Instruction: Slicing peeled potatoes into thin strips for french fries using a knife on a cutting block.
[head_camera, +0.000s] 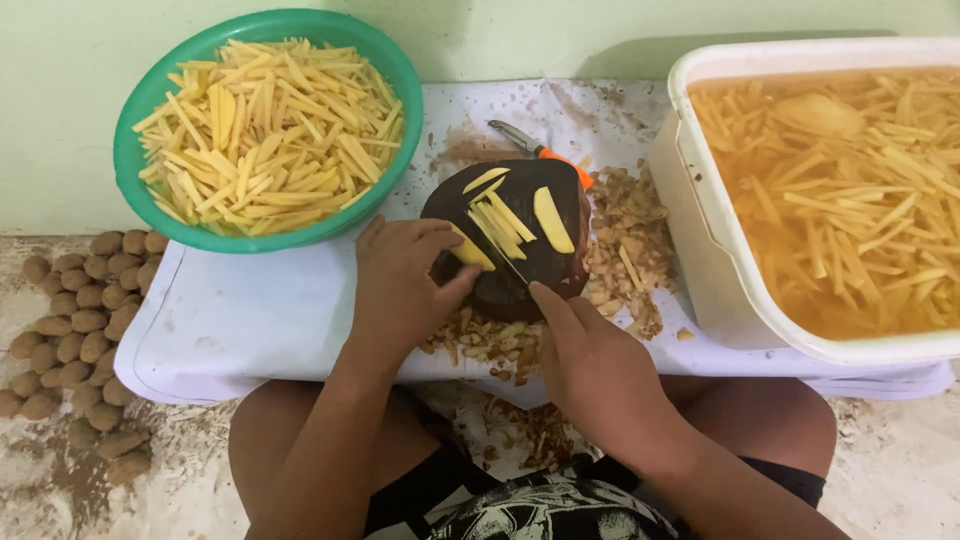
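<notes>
A dark round chopping board (520, 285) lies on a low white-covered table (260, 310). Yellow potato strips (505, 225) and one slice (552, 218) lie on the board. My left hand (400, 285) pins a potato piece (470, 250) at the board's left edge. My right hand (590, 365) grips a knife (500, 250), its blade running across the board beside the left fingertips.
A green bowl (135, 130) heaped with potato sticks sits at the back left. A white tub (720, 290) of water and sticks stands right. Peelings (625, 235) surround the board, with an orange-handled peeler (535, 148) behind it. Whole potatoes (80, 310) lie on the floor left.
</notes>
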